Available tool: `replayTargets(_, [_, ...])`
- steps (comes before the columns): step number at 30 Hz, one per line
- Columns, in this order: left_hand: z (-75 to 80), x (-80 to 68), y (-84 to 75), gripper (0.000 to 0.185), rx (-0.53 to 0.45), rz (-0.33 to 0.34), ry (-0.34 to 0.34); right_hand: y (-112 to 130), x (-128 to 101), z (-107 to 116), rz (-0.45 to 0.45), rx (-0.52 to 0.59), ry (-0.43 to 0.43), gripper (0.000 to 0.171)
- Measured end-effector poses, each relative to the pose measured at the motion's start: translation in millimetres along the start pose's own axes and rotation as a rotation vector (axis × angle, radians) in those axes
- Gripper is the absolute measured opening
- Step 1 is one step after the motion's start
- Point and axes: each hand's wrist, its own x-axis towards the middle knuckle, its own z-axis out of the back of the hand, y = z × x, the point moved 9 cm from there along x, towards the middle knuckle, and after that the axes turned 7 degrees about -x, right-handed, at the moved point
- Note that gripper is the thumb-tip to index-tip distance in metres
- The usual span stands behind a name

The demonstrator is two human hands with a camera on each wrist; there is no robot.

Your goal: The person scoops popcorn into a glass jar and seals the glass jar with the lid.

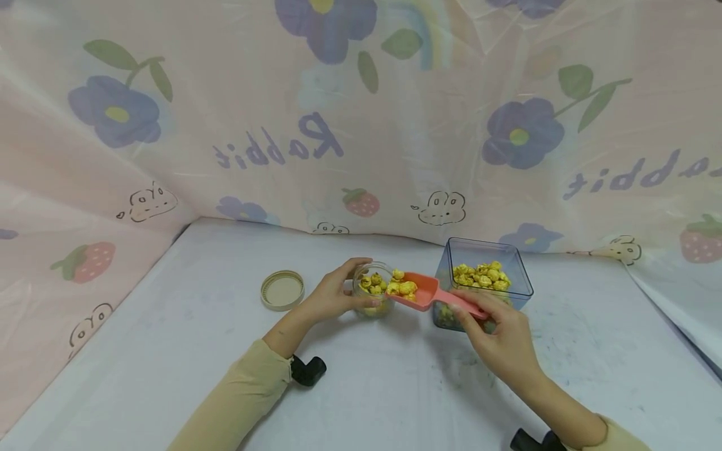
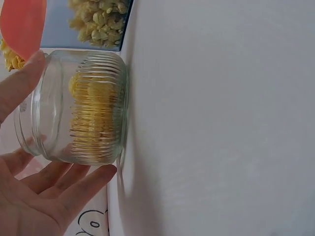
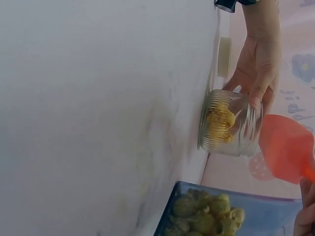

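A clear glass jar (image 2: 56, 110) with a ribbed lower wall stands upright on the table and holds some yellow popcorn (image 2: 96, 110). My left hand (image 1: 331, 295) grips it from the left, thumb on the near side and fingers round the far side. In my right hand (image 1: 501, 331), thumb and fingers pinch the handle of a coral-red scoop (image 1: 427, 290). Several popcorn pieces (image 1: 403, 287) lie at the scoop's front, which is over the jar's right rim. Seen from the right wrist, the scoop (image 3: 286, 147) is level with the jar's mouth.
Just behind my right hand, a bluish clear square container (image 1: 444, 266) holds more popcorn (image 1: 482, 275). A round beige lid (image 1: 282, 290) lies left of the jar on the white table (image 1: 372, 388). A printed curtain (image 1: 395, 144) hangs along the table's back.
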Motion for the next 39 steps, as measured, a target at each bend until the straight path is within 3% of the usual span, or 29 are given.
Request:
replayTargets(14, [-0.1,-0.3,-0.1,0.077,-0.008,-0.001,0.0,15,12,0,0.08,-0.016,0.022,0.027])
replayTargets(39, [0.8,-0.6,1.1,0.077,-0.016,0.015,-0.016,30,31,4,0.126,-0.01,0.064,0.024])
